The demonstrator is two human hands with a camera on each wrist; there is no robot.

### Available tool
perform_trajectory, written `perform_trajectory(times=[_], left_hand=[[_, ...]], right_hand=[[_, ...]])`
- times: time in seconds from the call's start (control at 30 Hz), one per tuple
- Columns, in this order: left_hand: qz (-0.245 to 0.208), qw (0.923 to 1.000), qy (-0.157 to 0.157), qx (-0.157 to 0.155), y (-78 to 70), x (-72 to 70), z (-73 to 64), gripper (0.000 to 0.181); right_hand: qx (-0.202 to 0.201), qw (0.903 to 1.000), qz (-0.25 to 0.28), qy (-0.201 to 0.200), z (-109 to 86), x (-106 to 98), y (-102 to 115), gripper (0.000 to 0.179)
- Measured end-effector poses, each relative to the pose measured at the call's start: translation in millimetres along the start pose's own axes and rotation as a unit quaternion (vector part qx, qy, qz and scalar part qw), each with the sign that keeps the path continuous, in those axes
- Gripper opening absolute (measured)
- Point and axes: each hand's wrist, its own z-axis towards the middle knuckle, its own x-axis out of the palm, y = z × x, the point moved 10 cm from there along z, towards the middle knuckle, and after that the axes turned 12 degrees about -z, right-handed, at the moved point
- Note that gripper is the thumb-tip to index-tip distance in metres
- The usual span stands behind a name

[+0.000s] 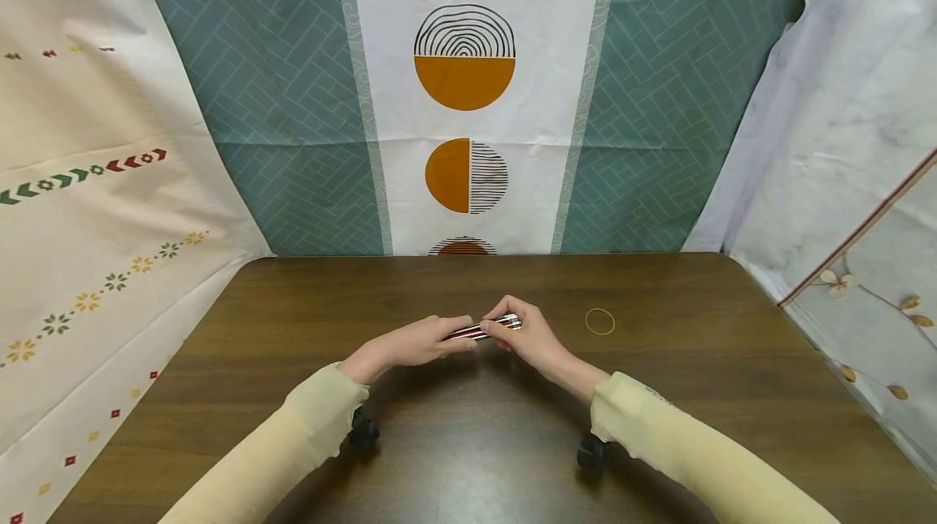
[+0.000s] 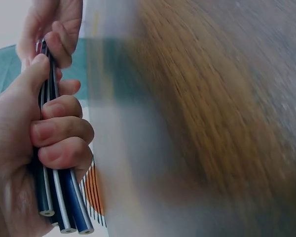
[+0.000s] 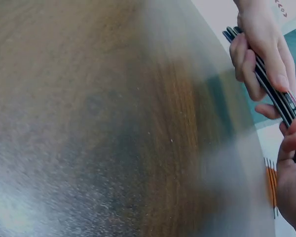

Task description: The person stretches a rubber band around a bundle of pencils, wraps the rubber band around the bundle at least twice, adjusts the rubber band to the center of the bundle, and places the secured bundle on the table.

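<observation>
A bundle of several pencils (image 1: 468, 333), dark with silver stripes and some red, is held just above the table between both hands. My left hand (image 1: 420, 342) grips one end, its fingers curled round the bundle. In the left wrist view, the flat ends of the pencils (image 2: 79, 205) stick out below that palm, with a small core showing in each. My right hand (image 1: 533, 338) pinches the other end between thumb and fingers, which partly hide it. To the right of this hand lies a thin yellow ring (image 1: 600, 310), like a rubber band, on the table.
The brown wooden table (image 1: 468, 459) has rounded far corners. A teal and white patterned cloth (image 1: 468, 125) hangs behind it. More cloth hangs at the left (image 1: 95, 207) and right (image 1: 842, 141). A dark wrist device sits under each cuff.
</observation>
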Motion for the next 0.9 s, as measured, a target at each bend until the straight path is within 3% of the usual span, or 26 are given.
perform_trajectory(times=[0.17,0.27,0.37,0.47,0.7,0.9], left_hand=[[0.053,0.9979,-0.028,0.022,-11.0,-3.4,7.6,0.023],[0.096,0.9930,-0.064,0.026,-15.0,-9.1,11.3,0.022],[0.120,0.9888,-0.086,0.021,-16.4,-11.2,13.5,0.022],[0.127,0.9878,-0.088,0.022,-18.6,-8.1,15.6,0.022],[0.131,0.9882,-0.075,0.030,-24.6,2.0,23.2,0.023],[0.144,0.9858,-0.079,0.036,-29.8,3.7,26.9,0.021]], right_hand=[[0.014,0.9960,-0.030,-0.083,-7.8,-16.6,4.5,0.014],[0.028,0.9877,-0.062,-0.141,-13.1,-25.5,8.0,0.021],[0.037,0.9820,-0.076,-0.169,-17.3,-27.9,9.6,0.028],[0.030,0.9821,-0.069,-0.173,-20.7,-26.8,10.8,0.038],[0.048,0.9889,-0.046,-0.133,-30.2,-22.7,3.7,0.083],[0.029,0.9942,-0.048,-0.092,-30.0,-26.3,4.9,0.089]])
